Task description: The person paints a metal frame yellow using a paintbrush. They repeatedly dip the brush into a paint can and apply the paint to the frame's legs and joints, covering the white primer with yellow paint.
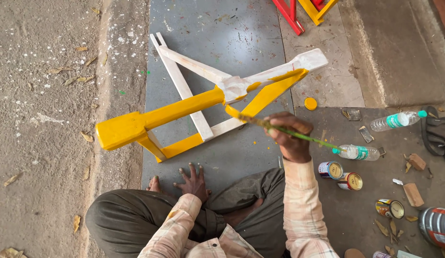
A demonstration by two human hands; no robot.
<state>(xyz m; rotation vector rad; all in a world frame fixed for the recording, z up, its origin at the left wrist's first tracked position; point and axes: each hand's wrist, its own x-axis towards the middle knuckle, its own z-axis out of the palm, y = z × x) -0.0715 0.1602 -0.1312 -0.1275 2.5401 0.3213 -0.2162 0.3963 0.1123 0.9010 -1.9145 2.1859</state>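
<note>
- One large wooden frame (203,102), part white and part freshly painted yellow, lies across the grey floor slab (217,28) and fills the middle of the view, its thick yellow end at nine o'clock and its white tip at two o'clock.
- The person sits cross-legged at six o'clock in dark trousers (122,220) and a pale checked shirt.
- At five o'clock, a big silver tin (436,227) is cut by the edge of the view.
- Red and yellow painted pieces (303,12) rest at one o'clock, well apart from the frame.
- A dark sandal (437,134) lies at three o'clock, by the edge.
- The right hand (291,136) is clenched around a paintbrush (280,128) with a green handle; its yellow-loaded bristles touch the frame's yellow bar just right of centre.
- The left hand (193,181) is empty, fingers spread and pressed flat on the slab at six o'clock, just below the frame.
- Two clear plastic bottles (397,120) with green caps lie at three o'clock.
- Three small paint tins (331,169) sit near the right forearm, at four o'clock.
- A round yellow lid (310,103) lies just beside the frame's right leg.
- Dry leaves (86,136) are scattered on the rough ground at nine o'clock.
</note>
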